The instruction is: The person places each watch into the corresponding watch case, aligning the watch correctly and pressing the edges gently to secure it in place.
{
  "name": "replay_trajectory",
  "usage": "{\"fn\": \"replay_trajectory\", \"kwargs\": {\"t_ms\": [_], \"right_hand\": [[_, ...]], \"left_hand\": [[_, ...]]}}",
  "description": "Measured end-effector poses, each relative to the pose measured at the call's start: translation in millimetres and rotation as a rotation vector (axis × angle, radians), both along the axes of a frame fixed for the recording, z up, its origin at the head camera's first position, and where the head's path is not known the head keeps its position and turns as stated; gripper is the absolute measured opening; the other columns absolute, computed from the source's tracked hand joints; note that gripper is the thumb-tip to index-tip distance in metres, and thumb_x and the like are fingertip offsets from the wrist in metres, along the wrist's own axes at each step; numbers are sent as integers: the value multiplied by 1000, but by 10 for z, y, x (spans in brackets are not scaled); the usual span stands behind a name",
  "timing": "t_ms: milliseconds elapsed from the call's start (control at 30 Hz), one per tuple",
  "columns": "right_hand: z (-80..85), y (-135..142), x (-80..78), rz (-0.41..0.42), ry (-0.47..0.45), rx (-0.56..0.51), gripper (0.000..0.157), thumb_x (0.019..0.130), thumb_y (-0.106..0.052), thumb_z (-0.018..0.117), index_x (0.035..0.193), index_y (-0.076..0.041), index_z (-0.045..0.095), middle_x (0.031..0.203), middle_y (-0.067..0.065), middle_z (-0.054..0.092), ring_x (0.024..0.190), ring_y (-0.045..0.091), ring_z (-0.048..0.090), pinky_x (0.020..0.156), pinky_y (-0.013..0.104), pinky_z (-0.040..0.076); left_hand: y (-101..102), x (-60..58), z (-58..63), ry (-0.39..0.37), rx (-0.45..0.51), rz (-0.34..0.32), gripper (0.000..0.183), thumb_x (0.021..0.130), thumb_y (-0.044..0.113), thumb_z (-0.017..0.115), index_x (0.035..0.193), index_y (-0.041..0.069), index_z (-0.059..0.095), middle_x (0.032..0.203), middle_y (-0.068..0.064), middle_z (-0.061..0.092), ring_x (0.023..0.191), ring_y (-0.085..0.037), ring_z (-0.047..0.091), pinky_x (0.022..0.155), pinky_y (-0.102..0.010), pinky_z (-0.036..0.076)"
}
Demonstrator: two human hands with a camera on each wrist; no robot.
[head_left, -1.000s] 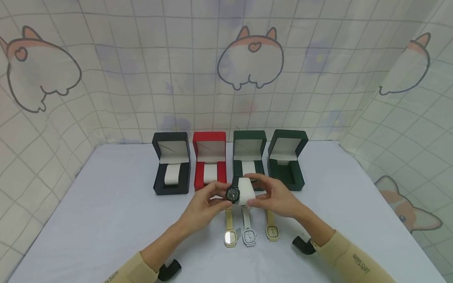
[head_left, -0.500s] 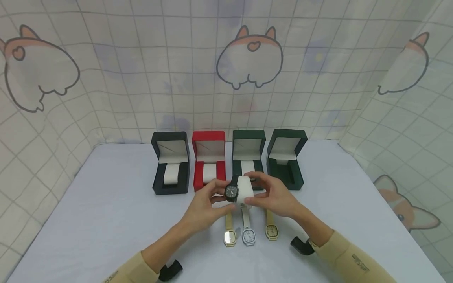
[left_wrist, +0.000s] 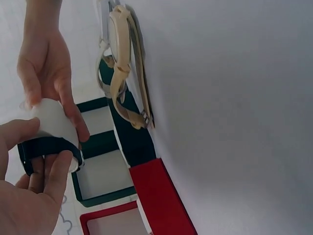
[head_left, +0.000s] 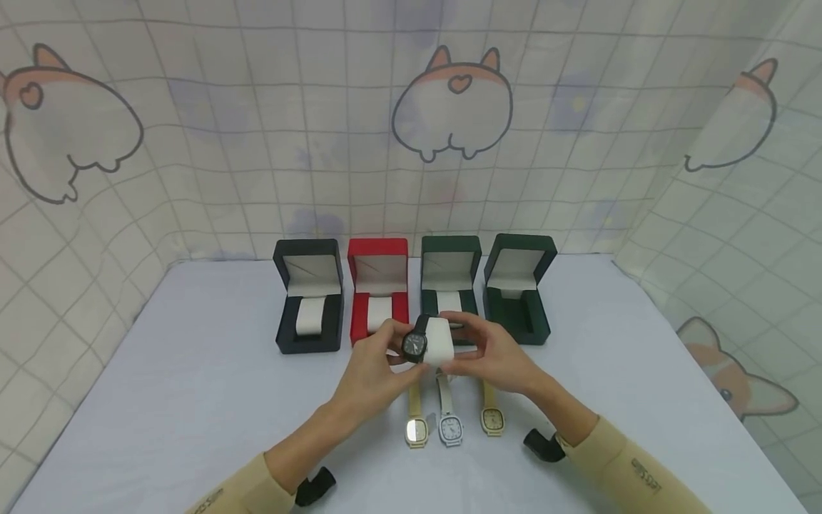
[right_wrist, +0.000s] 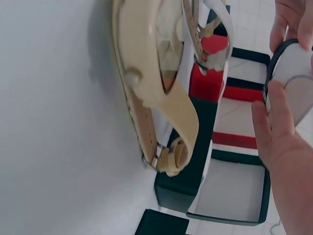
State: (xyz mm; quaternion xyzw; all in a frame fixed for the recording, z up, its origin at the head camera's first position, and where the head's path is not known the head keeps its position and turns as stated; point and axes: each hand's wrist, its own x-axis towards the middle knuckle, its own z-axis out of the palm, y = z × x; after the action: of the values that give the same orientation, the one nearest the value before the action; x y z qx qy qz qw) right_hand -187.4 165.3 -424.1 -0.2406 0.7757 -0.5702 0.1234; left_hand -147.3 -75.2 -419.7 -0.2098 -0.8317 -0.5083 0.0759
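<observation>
Both hands meet in front of the open boxes, around a white watch cushion point(head_left: 439, 343) with a black wristwatch point(head_left: 414, 344) on its left end. My left hand point(head_left: 367, 368) holds the watch, its dial facing up toward the head camera. In the left wrist view the black strap point(left_wrist: 46, 146) loops around the cushion point(left_wrist: 55, 117), between left thumb and fingers. My right hand point(head_left: 497, 353) pinches the cushion's right end, thumb near and fingers behind. The right wrist view shows the strap point(right_wrist: 275, 58) at the cushion's far end.
Open boxes line the back: black point(head_left: 308, 345), red point(head_left: 379, 246), green point(head_left: 451, 243), and another green one point(head_left: 539, 334) with no cushion inside. Below the hands lie a gold watch point(head_left: 416, 432), a white-strapped silver watch point(head_left: 450, 428) and another gold watch point(head_left: 493, 421).
The cushion and the black watch have shifted slightly left and away from the body with both hands. The left thumb has slid under the watch's near side. Boxes and other watches stay put.
</observation>
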Motion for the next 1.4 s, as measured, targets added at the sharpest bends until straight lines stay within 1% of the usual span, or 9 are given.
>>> {"fn": "replay_trajectory", "kwargs": {"t_ms": [100, 233, 367, 533, 700, 867, 1033, 1200, 1400], "right_hand": [[6, 10, -21, 19, -17, -3, 78, 87, -6, 83, 154, -6, 44, 150, 17, 47, 129, 41, 55, 90, 35, 58], [2, 16, -35, -9, -6, 12, 77, 86, -8, 85, 153, -7, 45, 150, 16, 48, 127, 39, 57, 90, 34, 57], [-14, 20, -43, -36, 9, 8, 77, 85, -7, 85, 151, -7, 47, 150, 15, 48, 126, 38, 58, 91, 34, 57], [-39, 26, -45, -35, 5, -13, 76, 85, -5, 85, 151, -7, 47, 151, 14, 47, 128, 37, 57, 92, 34, 56], [-33, 8, -42, -45, 15, -19, 77, 84, -5, 85, 151, -6, 47, 151, 14, 47, 126, 36, 59, 92, 34, 57], [-29, 3, -45, -53, 15, -30, 77, 84, -4, 85, 150, -5, 46, 150, 15, 48, 125, 36, 59, 91, 34, 57], [-40, -12, -49, -52, 10, -41, 76, 84, -6, 86, 149, -4, 47, 150, 15, 48, 127, 36, 58, 92, 34, 57], [-45, -43, -49, -63, 19, -35, 72, 83, -9, 87, 145, -5, 49, 151, 14, 47, 127, 36, 57, 92, 34, 57], [-38, -91, -47, -76, 44, -10, 67, 82, -10, 88, 139, -7, 54, 148, 13, 50, 125, 35, 59, 92, 36, 57]], "left_hand": [[-11, -7, 8, 20, 14, -5, 55, 81, 4, 87, 129, 6, 59, 109, 0, 70, 97, -15, 68, 85, -32, 60], [-2, -20, 3, 44, 26, -20, 56, 82, 1, 86, 130, 4, 58, 116, -5, 71, 101, -21, 69, 86, -36, 60], [14, -34, -16, 57, 18, -25, 58, 82, 0, 86, 132, 3, 57, 119, -7, 70, 103, -24, 69, 87, -35, 59], [27, -33, -25, 60, -3, -15, 60, 81, 0, 87, 133, 3, 56, 120, -7, 69, 103, -22, 69, 89, -34, 58], [42, -30, -55, 113, -33, -15, 62, 81, -1, 86, 134, 1, 54, 124, -9, 67, 104, -18, 69, 93, -33, 56], [54, -27, -63, 162, -29, -24, 61, 82, -1, 85, 134, -1, 54, 125, -11, 66, 102, -18, 68, 88, -32, 58], [51, -26, -48, 153, -24, -31, 60, 83, -3, 84, 134, -1, 53, 127, -12, 65, 102, -19, 69, 87, -32, 58], [42, -26, -35, 150, -47, -22, 58, 85, -2, 82, 135, -2, 53, 127, -13, 66, 100, -19, 70, 85, -33, 59], [30, -20, -19, 187, -104, -23, 57, 88, -1, 78, 139, -5, 51, 133, -17, 62, 108, -22, 69, 87, -32, 58]]}}
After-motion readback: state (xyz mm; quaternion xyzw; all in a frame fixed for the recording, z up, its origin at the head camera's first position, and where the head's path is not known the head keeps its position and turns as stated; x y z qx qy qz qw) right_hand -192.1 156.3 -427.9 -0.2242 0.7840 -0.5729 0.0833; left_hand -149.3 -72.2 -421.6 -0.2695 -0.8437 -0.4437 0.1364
